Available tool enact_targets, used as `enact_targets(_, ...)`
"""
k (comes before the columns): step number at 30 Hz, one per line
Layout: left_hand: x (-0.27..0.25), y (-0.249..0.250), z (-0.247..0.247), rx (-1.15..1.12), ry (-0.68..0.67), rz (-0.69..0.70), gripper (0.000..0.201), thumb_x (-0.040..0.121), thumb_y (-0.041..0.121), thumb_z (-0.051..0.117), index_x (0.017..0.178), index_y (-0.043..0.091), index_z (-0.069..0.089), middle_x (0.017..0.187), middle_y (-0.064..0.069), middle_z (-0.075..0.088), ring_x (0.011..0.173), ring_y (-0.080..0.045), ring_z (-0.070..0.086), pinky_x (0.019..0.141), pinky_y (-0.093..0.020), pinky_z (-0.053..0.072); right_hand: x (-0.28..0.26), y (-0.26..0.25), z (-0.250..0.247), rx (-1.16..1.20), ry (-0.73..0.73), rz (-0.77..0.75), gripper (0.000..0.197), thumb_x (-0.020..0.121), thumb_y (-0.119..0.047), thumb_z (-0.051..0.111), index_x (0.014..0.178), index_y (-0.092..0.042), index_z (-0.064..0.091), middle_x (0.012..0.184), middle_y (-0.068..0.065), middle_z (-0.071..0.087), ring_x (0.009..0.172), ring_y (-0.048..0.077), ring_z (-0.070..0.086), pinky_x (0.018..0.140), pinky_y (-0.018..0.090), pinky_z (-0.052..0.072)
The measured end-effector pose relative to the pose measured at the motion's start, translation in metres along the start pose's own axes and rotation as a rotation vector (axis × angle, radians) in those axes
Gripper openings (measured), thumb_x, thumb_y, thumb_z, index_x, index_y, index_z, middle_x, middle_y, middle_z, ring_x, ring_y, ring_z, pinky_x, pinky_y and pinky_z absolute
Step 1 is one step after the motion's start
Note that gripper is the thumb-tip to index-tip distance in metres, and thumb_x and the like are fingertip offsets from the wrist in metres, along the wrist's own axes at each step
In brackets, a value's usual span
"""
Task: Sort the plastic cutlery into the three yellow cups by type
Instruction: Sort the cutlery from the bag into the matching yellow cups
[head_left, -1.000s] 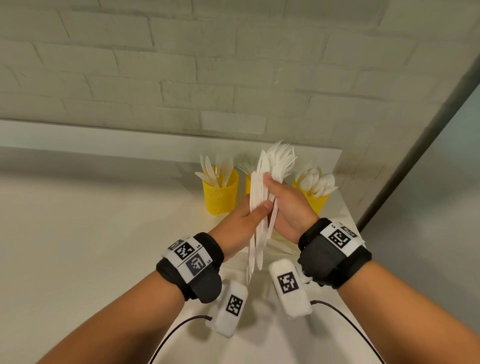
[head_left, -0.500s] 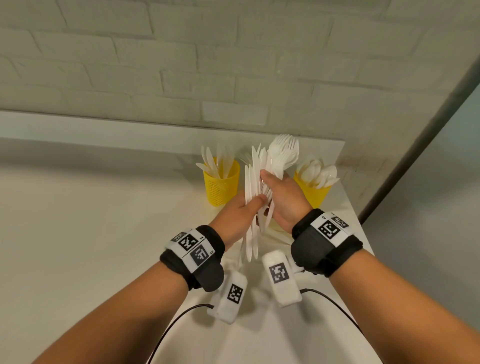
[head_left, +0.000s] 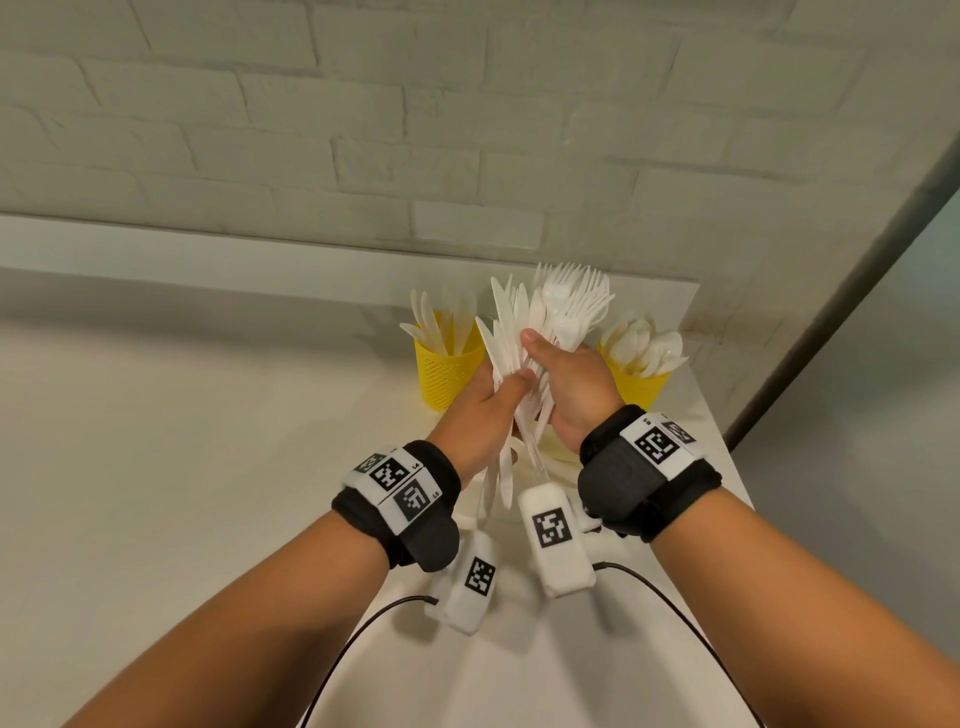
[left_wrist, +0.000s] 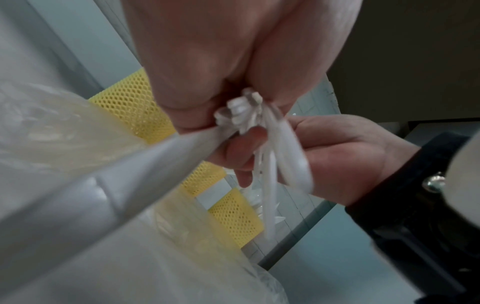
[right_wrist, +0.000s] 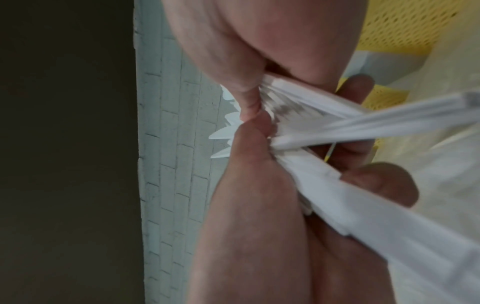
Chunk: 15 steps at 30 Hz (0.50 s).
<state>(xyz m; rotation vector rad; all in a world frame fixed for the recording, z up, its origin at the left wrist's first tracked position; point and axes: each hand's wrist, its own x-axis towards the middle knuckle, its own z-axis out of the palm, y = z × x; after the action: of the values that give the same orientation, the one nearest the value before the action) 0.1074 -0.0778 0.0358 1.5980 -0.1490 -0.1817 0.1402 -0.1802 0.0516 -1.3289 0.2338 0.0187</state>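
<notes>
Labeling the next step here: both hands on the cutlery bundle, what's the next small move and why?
Probably pull the hands apart: the left hand grips the knives, the right hand grips the forks, and the handles still cross between them. The knives then likely go to the left cup, which looks to hold knives already.

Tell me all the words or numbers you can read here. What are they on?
"LS": tiny letters on the white tag of the left wristband, beside its square black-and-white codes.
"RS": tiny letters on the white tag of the right wristband; blurry, so this is my best reading.
The square codes on the wristbands and on the two white boxes are patterns, not words.
The yellow cups and white cutlery show no writing.
</notes>
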Motion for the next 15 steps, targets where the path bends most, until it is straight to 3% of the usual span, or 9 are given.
enact_targets(6, 0.004, -0.003, 0.006, 0.019, 0.030, 0.026, 0.044, 0.101, 0.034, 0.038, 0.145, 0.032, 0.034, 0.134, -0.006, 0.058, 0.118, -0.032, 0.058, 0.098, -0.050, 0.045, -0.001, 0.000, 0.001, 0.030, 0.032, -0.056, 0.030, 0.092, -0.015, 0.059, 0.120, -0.007, 0.061, 0.113, 0.015, 0.069, 0.102, 0.030, 0.067, 0.093, 0.048, 0.052)
enact_targets(9, 0.007, -0.009, 0.004, -0.016, 0.055, 0.026, 0.036, 0.101, 0.029, 0.038, 0.137, 0.029, 0.043, 0.119, -0.011, 0.064, 0.094, -0.026, 0.063, 0.072, -0.032, 0.053, -0.002, 0.000, -0.003, 0.060, 0.005, -0.028, 0.031, 0.091, -0.020, 0.060, 0.118, -0.005, 0.063, 0.113, 0.015, 0.070, 0.103, 0.030, 0.067, 0.096, 0.048, 0.051)
enact_targets(10, 0.007, -0.010, 0.004, -0.019, 0.061, 0.024, 0.036, 0.101, 0.027, 0.039, 0.136, 0.028, 0.044, 0.118, -0.014, 0.063, 0.097, -0.030, 0.063, 0.072, -0.033, 0.053, -0.002, 0.001, -0.004, 0.041, -0.004, -0.025, 0.031, 0.091, -0.020, 0.061, 0.117, -0.004, 0.063, 0.112, 0.015, 0.070, 0.103, 0.031, 0.067, 0.096, 0.049, 0.050)
enact_targets(13, 0.007, -0.011, 0.004, 0.019, 0.049, 0.039, 0.044, 0.099, 0.020, 0.039, 0.142, 0.027, 0.039, 0.130, -0.023, 0.055, 0.119, -0.046, 0.051, 0.096, -0.057, 0.044, -0.004, 0.003, -0.004, -0.032, -0.019, -0.029, 0.028, 0.092, -0.015, 0.059, 0.116, -0.003, 0.064, 0.112, 0.018, 0.069, 0.102, 0.032, 0.067, 0.092, 0.046, 0.053)
enact_targets(15, 0.007, -0.010, 0.003, 0.041, 0.022, 0.054, 0.046, 0.099, 0.019, 0.040, 0.144, 0.025, 0.038, 0.131, -0.023, 0.054, 0.121, -0.047, 0.049, 0.099, -0.060, 0.040, -0.005, 0.004, -0.004, -0.045, -0.014, -0.037, 0.024, 0.092, -0.013, 0.059, 0.113, -0.004, 0.065, 0.111, 0.018, 0.069, 0.101, 0.032, 0.067, 0.089, 0.045, 0.054)
